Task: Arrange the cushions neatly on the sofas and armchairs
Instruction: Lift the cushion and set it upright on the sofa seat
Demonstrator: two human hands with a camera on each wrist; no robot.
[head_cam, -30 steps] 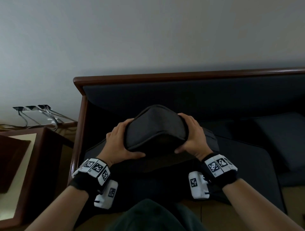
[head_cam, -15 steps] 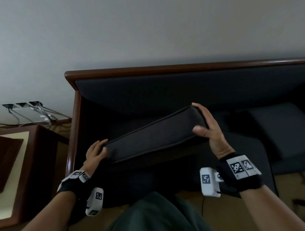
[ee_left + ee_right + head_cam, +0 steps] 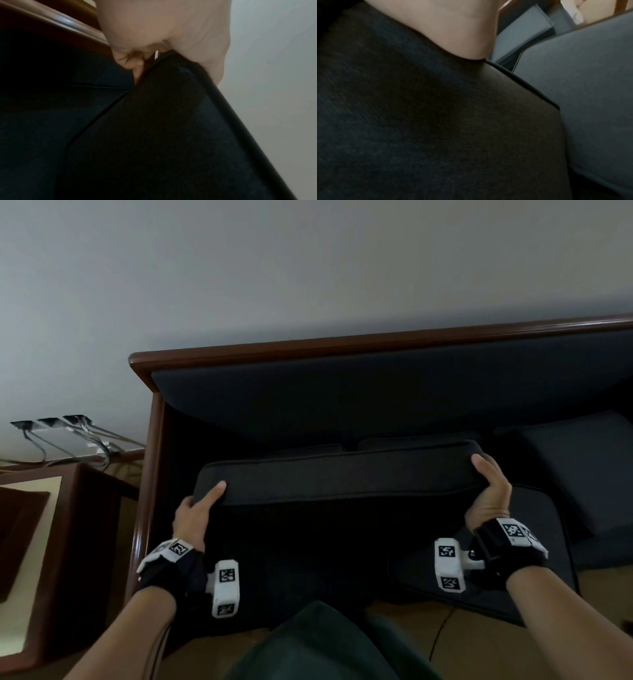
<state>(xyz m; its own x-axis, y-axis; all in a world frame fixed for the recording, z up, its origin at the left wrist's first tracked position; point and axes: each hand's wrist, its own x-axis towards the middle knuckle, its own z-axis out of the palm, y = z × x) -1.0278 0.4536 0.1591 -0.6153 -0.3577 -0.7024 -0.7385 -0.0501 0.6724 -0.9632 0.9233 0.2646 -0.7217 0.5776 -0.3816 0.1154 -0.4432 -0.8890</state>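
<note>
I hold a long dark cushion (image 3: 337, 474) by its two ends, above the seat of the sofa (image 3: 342, 392). In the head view the cushion lies level, running from 9 o'clock to 3 o'clock across the middle of the frame, its piped edge toward me.

My left hand (image 3: 193, 513) grips the 9 o'clock end: the thumb lies along the near face and the fingers curl round behind. The left wrist view confirms this, with the left hand (image 3: 164, 27) folded over the cushion corner (image 3: 171, 121) and the wooden sofa rail at 10 o'clock.

My right hand (image 3: 488, 494) grips the 3 o'clock end, fingers wrapped over the top edge. In the right wrist view the heel of the right hand (image 3: 440, 27) presses on the cushion fabric (image 3: 436, 121); the fingers are out of sight there.

A seat cushion (image 3: 534, 549) lies on the sofa under my right wrist. A second cushion (image 3: 589, 470) rests on the seat at 3 o'clock, apart from the one I hold.

A wooden side table (image 3: 51, 542) stands at 9 o'clock beside the sofa arm. Wall sockets with cables (image 3: 68, 433) sit above it on the grey wall (image 3: 308, 268).
</note>
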